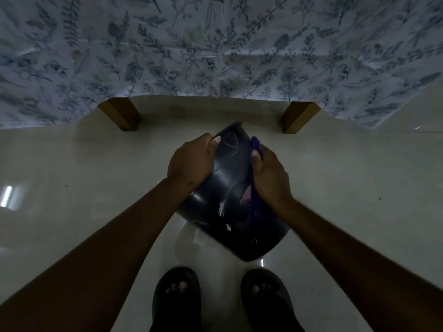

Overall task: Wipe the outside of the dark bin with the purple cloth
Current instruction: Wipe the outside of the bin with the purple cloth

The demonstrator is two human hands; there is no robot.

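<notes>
The dark bin (pixel 227 188) is held tilted above the pale floor, its narrower base pointing away from me and its wider end toward my feet. White smears mark its glossy side. My left hand (pixel 191 161) grips the bin's left side near the base, thumb on top. My right hand (pixel 269 176) presses the purple cloth (pixel 254 207) against the bin's right side; the cloth sticks out past my fingertips and trails down the wall under my palm.
Two wooden furniture legs (pixel 122 115) (pixel 298 117) stand just beyond the bin under a hanging floral cloth (pixel 215 49). My feet in dark sandals (pixel 177 298) (pixel 266 298) are below the bin. The floor (pixel 84 168) is glossy and dimly lit.
</notes>
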